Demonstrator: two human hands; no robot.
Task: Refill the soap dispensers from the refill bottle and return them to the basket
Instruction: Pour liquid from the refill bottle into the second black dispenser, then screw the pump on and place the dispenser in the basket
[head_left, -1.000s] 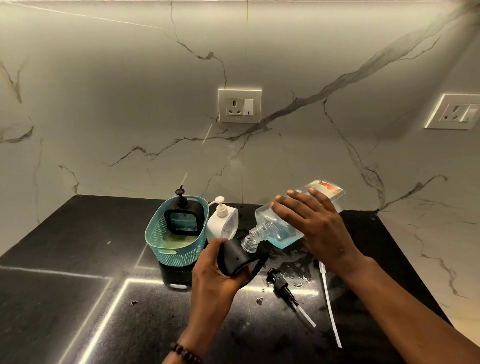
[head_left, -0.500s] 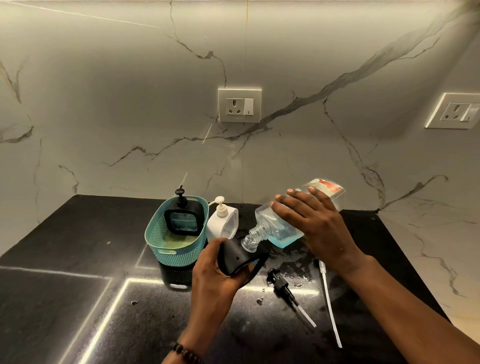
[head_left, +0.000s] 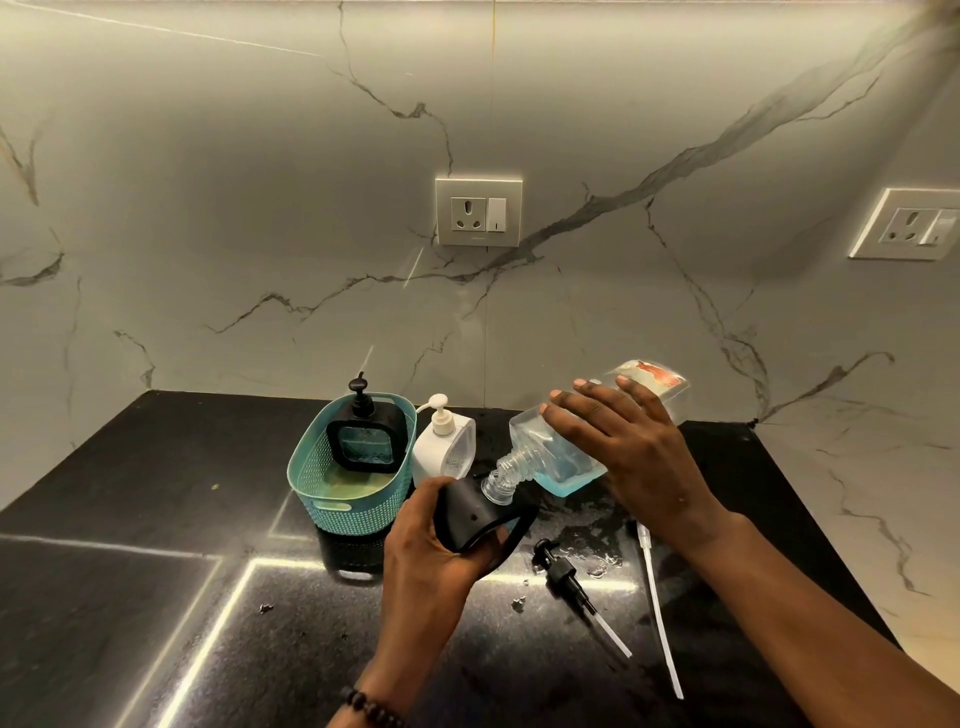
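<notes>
Blue liquid soap sits low in the clear plastic refill bottle (head_left: 558, 457), which we tilt with our right hand (head_left: 631, 457), fingers wrapped over its side, the ribbed neck touching the top of the black soap dispenser (head_left: 475, 514). Our left hand (head_left: 431, 561) grips this dispenser above the black stone bench (head_left: 156, 519). Just beside, a white pump dispenser (head_left: 444, 449) stands against the teal woven plastic basket (head_left: 332, 493), which holds a second black dispenser (head_left: 366, 441). A loose black pump (head_left: 563, 571) and a white tube (head_left: 657, 613) lie near our right wrist.
</notes>
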